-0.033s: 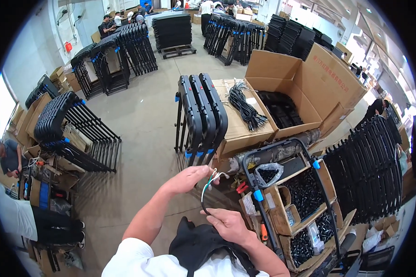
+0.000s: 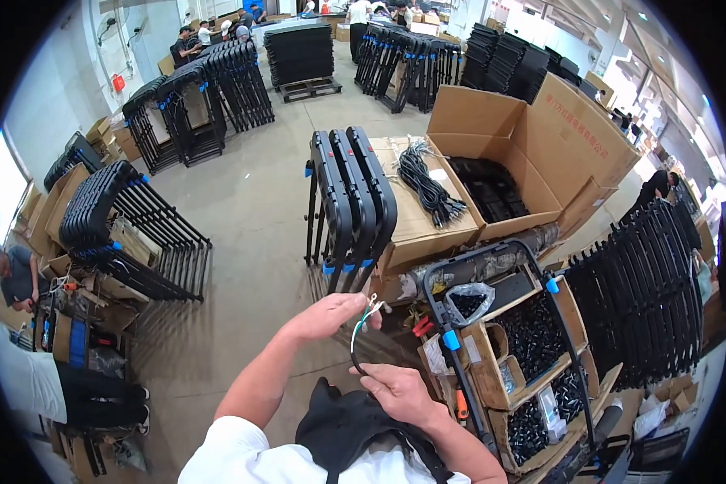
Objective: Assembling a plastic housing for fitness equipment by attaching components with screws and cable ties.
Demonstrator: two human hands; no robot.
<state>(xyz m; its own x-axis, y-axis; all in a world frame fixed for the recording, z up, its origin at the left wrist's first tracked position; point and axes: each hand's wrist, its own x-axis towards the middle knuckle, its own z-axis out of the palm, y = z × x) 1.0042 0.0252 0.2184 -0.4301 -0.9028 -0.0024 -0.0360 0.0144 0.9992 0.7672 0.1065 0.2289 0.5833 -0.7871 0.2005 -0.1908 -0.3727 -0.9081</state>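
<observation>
A black power cord (image 2: 355, 355) with its sheath stripped back runs between my two hands. Green and white wires fan out of its end, and a ring terminal (image 2: 373, 298) tips one of them. My right hand (image 2: 402, 395) grips the black sheath, thumb along the top. My left hand (image 2: 329, 316) reaches in from the left, its fingers closed around the loose wires; part of the fingertips is hidden behind them. Beyond the hands, a bundle of black cords (image 2: 427, 189) lies on a cardboard box (image 2: 387, 157). Three black frames (image 2: 348, 181) stand upright left of that box.
Wooden bins (image 2: 492, 387) of small black parts sit at my right, under a black tube frame (image 2: 440, 298). Red-handled pliers (image 2: 422, 326) lie beside them. An open carton (image 2: 532, 222) stands behind. Stacked frames (image 2: 109, 210) and a co-worker (image 2: 16, 278) are at the left.
The white wire ends have shifted slightly and now sit closer together by my left fingertips. My right hand keeps its hold on the sheath.
</observation>
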